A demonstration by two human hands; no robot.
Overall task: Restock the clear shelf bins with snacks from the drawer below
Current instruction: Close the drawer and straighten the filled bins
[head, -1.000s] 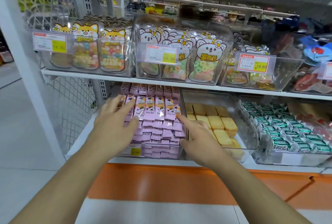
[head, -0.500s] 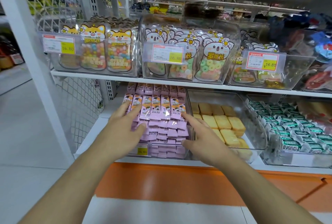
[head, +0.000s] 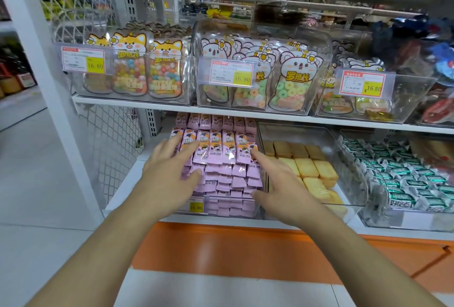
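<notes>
A clear bin (head: pixel 231 208) on the lower shelf is packed full of pink snack packets (head: pixel 221 156) stacked in rows. My left hand (head: pixel 169 174) lies flat with straight fingers on the left side of the stack. My right hand (head: pixel 277 183) reaches to the stack's right side, its forefinger stretched to a top packet and its thumb near the bin's front. Neither hand holds a packet. Below the shelf runs the orange drawer front (head: pixel 245 250), closed.
To the right stand a clear bin of yellow cakes (head: pixel 312 171) and a bin of green-wrapped snacks (head: pixel 403 183). The upper shelf (head: pixel 137 102) carries clear bins of candy bags with price tags. A white upright (head: pixel 49 85) and wire mesh close the left side.
The view has shifted so the shelves sit a bit further right and lower. Both hands stay on the pink packets, edging slightly along the stack.
</notes>
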